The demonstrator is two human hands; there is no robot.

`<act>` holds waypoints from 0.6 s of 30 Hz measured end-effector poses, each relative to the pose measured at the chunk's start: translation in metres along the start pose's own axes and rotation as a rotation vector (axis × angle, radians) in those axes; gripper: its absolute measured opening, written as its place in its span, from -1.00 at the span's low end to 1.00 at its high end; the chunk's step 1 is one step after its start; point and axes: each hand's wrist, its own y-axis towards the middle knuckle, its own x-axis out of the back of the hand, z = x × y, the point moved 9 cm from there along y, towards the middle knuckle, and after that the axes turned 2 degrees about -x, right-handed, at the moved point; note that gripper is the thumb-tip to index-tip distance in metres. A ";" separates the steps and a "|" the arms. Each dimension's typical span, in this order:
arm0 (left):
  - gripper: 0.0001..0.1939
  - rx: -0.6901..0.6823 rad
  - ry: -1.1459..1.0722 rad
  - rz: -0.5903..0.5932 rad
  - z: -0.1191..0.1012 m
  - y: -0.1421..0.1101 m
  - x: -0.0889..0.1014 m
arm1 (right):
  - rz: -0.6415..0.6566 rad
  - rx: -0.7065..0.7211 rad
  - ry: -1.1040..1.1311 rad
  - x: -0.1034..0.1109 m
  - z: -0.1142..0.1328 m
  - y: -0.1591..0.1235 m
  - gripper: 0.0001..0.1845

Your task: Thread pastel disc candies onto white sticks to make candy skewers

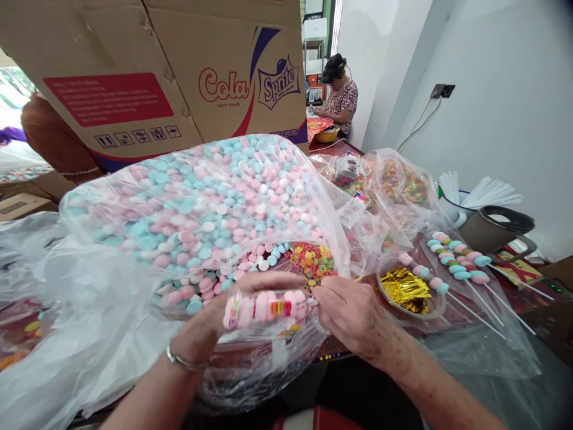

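Note:
A wrapped marshmallow skewer (257, 310), pink inside a clear printed sleeve, lies sideways in front of me. My left hand (237, 289) cups it, with long fingers stretched along its far side. At the sleeve's right end, my right hand (347, 310) pinches the gathered neck; a thin gold strip sticks out past its fingers. The stick itself is mostly hidden by that hand. Just beyond are loose ring-shaped gummies (312, 260) and pink, white and blue marshmallows (208, 286) at the mouth of a big clear bag (201, 197).
To the right stand a tub of gold twist ties (405, 289), several marshmallow skewers (461, 257), a dark jug (492, 230) and a container of white sticks (461, 206). A large carton (179, 36) rises behind the bag. Another person (342, 98) sits at the back.

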 end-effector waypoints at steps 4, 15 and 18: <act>-0.61 0.378 0.045 0.248 0.012 -0.002 -0.014 | 0.220 0.133 -0.047 -0.010 0.006 -0.007 -0.78; -0.79 0.594 -0.083 0.392 0.055 -0.015 -0.057 | 0.393 0.281 -0.125 -0.019 0.003 -0.002 -0.81; -0.75 0.558 -0.035 0.333 0.057 -0.014 -0.052 | 0.369 0.240 -0.136 -0.016 0.000 -0.004 -0.74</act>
